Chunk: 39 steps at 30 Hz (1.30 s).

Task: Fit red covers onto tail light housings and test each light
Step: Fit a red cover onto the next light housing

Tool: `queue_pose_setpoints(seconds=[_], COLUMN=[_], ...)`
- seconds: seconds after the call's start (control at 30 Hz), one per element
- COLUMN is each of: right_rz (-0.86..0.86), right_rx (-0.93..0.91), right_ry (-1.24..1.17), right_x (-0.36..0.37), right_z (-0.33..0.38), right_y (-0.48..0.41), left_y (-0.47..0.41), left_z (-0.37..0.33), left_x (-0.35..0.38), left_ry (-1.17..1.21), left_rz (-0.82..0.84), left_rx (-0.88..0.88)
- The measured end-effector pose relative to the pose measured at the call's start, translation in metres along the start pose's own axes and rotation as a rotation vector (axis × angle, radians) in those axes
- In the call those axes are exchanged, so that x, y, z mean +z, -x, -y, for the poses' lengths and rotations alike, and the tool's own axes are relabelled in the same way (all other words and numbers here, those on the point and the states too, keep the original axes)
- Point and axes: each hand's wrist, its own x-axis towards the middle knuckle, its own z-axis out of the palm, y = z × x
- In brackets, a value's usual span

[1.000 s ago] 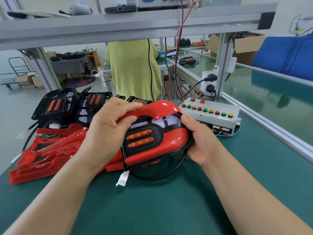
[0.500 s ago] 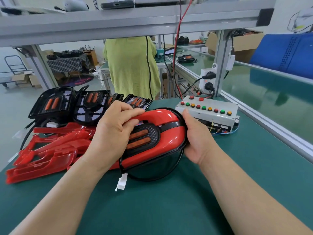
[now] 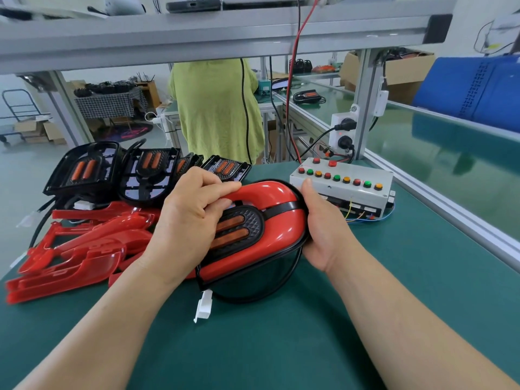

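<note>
We press the cover (image 3: 281,229) onto its housing (image 3: 250,267), low over the desk (image 3: 281,347). Our left hand (image 3: 191,220) grips its top edge and our right hand (image 3: 323,235) clasps the far end. Next, we judge: seat the rim fully, then plug the connector (image 3: 204,306) into the test box (image 3: 342,190).

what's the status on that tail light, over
Left hand grips red cover at its top arm, right hand grips the rounded end. Cover looks seated on black housing. White connector loose on mat; nothing blocking button test box.
</note>
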Motion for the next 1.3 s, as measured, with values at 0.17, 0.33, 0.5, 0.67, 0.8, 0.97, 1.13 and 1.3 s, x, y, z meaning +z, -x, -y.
queue_pose_setpoints(seconds=[0.17, 0.33, 0.5, 0.67, 0.8, 0.97, 1.13, 1.3], right_rz=[0.000, 0.003, 0.009, 0.000, 0.008, 0.026, 0.028, 0.084], right_rx=[-0.003, -0.007, -0.011, 0.004, 0.011, 0.005, 0.028, 0.023], right_ry=[0.008, 0.032, 0.057, 0.098, 0.107, 0.113, 0.150, 0.108], right_x=[0.001, 0.002, 0.001, 0.000, 0.000, -0.001, 0.001, 0.003], right_z=[0.001, -0.001, -0.002, -0.002, -0.001, -0.002, -0.001, 0.001], right_y=[0.001, 0.001, 0.001, -0.001, -0.001, 0.001, 0.003, 0.009], left_y=[0.000, 0.003, 0.005, 0.007, 0.011, 0.013, 0.013, 0.011], left_z=[0.000, -0.001, -0.002, -0.005, -0.013, -0.010, -0.007, -0.002], left_x=[-0.001, 0.003, 0.002, -0.005, -0.003, 0.002, 0.004, 0.006], left_ry=[0.025, -0.008, -0.020, -0.003, 0.288, 0.474, 0.447, 0.416], left_rz=[0.003, -0.006, -0.001, -0.015, 0.014, 0.076, 0.076, 0.088], left_rx=[-0.012, 0.002, 0.022, -0.015, -0.131, -0.268, -0.243, -0.208])
